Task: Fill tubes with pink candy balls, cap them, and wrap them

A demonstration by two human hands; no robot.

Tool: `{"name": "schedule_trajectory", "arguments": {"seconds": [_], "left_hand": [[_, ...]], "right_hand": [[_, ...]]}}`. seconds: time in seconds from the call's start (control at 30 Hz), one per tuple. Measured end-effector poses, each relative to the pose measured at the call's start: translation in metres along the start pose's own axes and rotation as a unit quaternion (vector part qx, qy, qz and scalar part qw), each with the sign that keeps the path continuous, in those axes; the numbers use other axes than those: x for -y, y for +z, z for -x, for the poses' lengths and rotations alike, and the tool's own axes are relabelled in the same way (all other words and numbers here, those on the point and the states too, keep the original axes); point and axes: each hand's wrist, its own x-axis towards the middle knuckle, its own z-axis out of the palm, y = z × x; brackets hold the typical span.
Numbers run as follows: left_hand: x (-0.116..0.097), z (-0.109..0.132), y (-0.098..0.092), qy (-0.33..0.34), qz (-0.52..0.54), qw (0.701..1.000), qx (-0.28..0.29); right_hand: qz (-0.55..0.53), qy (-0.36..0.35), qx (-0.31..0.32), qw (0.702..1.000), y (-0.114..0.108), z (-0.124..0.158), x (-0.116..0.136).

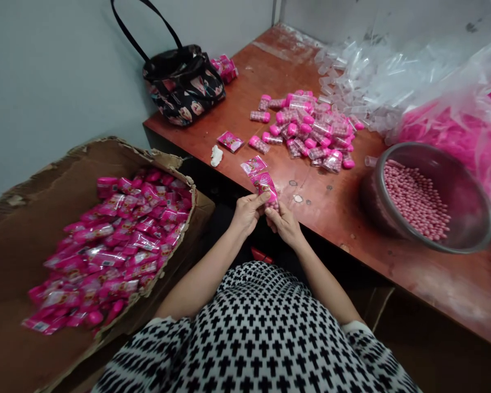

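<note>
Both hands meet at the table's front edge around a pink printed packet (265, 184). My left hand (245, 214) pinches its lower left side between thumb and fingers. My right hand (285, 222) closes on the bottom right, where pink beads show at the packet's lower end; whether a bottle is inside, I cannot tell. Just beyond lies another pink packet (253, 165), with a further flat packet (230, 141) to its left. Farther back is a heap of small clear bottles (306, 128) with pink caps, filled with pink beads.
A grey bowl (466, 218) of pink beads (415, 199) stands at right. Behind it are a clear bag of pink pieces (437, 125) and clear empty tubes (352, 87). A flowered handbag (184, 87) sits at the table's left corner. At left, a cardboard box (20, 234) contains wrapped pink packs (114, 245).
</note>
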Motion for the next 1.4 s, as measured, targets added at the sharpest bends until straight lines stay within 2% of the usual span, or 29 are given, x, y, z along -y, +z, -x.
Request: {"name": "schedule_trajectory", "arguments": {"seconds": [0.07,0.13,0.2,0.27,0.37,0.43,0.57,0.67,0.73,0.8,0.9,1.0,1.07,1.1,1.2,1.3,1.4], "left_hand": [[0.004,0.003,0.000,-0.006,0.006,1.000,0.002],[0.007,0.007,0.000,-0.013,-0.001,1.000,0.008],[0.007,0.010,-0.001,-0.012,-0.015,1.000,0.010],[0.003,0.011,-0.005,-0.013,-0.028,0.999,0.009],[-0.007,0.009,-0.011,-0.013,-0.014,1.000,-0.006],[-0.008,0.008,-0.014,-0.002,0.021,1.000,-0.015],[0.006,0.014,-0.011,-0.014,0.040,0.999,0.002],[0.012,0.023,-0.006,-0.004,0.043,0.999,-0.002],[0.003,0.030,-0.008,0.022,0.053,0.998,-0.008],[-0.015,0.036,-0.017,0.088,0.072,0.993,-0.039],[-0.044,0.036,-0.040,0.230,0.078,0.961,-0.133],[-0.055,0.013,-0.060,0.291,-0.011,0.937,-0.195],[-0.051,-0.015,-0.065,0.313,-0.144,0.917,-0.199],[-0.048,-0.032,-0.065,0.327,-0.231,0.897,-0.185],[-0.036,-0.077,-0.061,0.346,-0.451,0.814,-0.120],[-0.026,-0.101,-0.057,0.343,-0.544,0.758,-0.107],[-0.019,-0.105,-0.059,0.356,-0.555,0.742,-0.119]], "right_hand": [[0.005,-0.010,-0.012,1.000,0.000,0.000,0.000],[-0.079,0.014,0.009,0.997,0.003,-0.001,-0.001],[-0.186,0.043,0.033,0.981,0.009,-0.002,-0.002],[-0.246,0.054,0.048,0.967,0.014,-0.001,-0.002],[-0.261,0.048,0.056,0.963,0.017,0.002,-0.002],[-0.259,0.037,0.032,0.965,0.015,0.005,-0.003],[-0.269,0.017,-0.034,0.962,0.011,0.003,-0.007],[-0.282,0.019,-0.053,0.958,0.015,-0.005,-0.004],[-0.274,0.020,-0.038,0.961,0.018,-0.008,0.000],[-0.255,0.019,-0.015,0.967,0.019,-0.010,0.004],[-0.214,0.013,-0.003,0.977,0.015,-0.010,0.005],[-0.182,0.012,-0.022,0.983,0.009,-0.011,-0.001],[-0.168,0.014,-0.031,0.985,0.006,-0.012,-0.004],[-0.161,0.015,-0.032,0.986,0.006,-0.013,-0.004],[-0.134,0.014,-0.030,0.990,0.003,-0.012,-0.004],[-0.114,0.010,-0.027,0.993,-0.001,-0.011,-0.001],[-0.104,0.003,-0.027,0.994,-0.005,-0.013,0.002]]}}
